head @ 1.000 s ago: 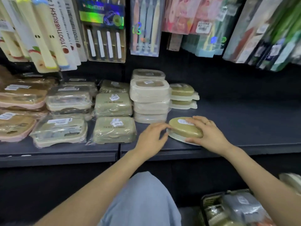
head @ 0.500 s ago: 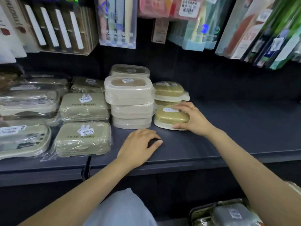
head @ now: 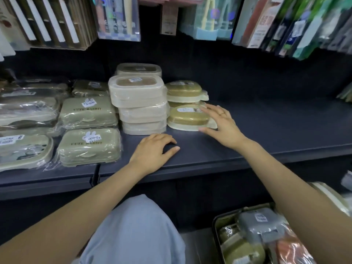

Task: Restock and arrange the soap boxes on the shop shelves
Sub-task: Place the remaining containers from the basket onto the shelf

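**Oval soap box goes into line on the shelf**

The right hand (head: 222, 123) lies against the olive oval soap box (head: 187, 117), fingers spread and fairly straight along its right end and top, thumb low at the rim; a touching, steadying grip, not a clamp. The box sits on the dark shelf (head: 266, 130), just left of that hand, touching the stack of cream boxes (head: 141, 105) further left and directly in front of two more oval boxes (head: 183, 91) piled behind it. The left hand (head: 155, 150) rests on the shelf nearer the front edge, fingers loosely curved, holding nothing.

Looks like the placing step is nearly finished: the box appears seated and squared. Next move, by my reckoning, is to let go and reach down to the basket (head: 217, 237) below the right forearm, where wrapped boxes wait.

Left of the idle hand, wrapped green boxes (head: 88, 144) fill the shelf; to the right of the working hand it runs on bare and dark. Toothbrush packs (head: 118, 16) hang overhead.
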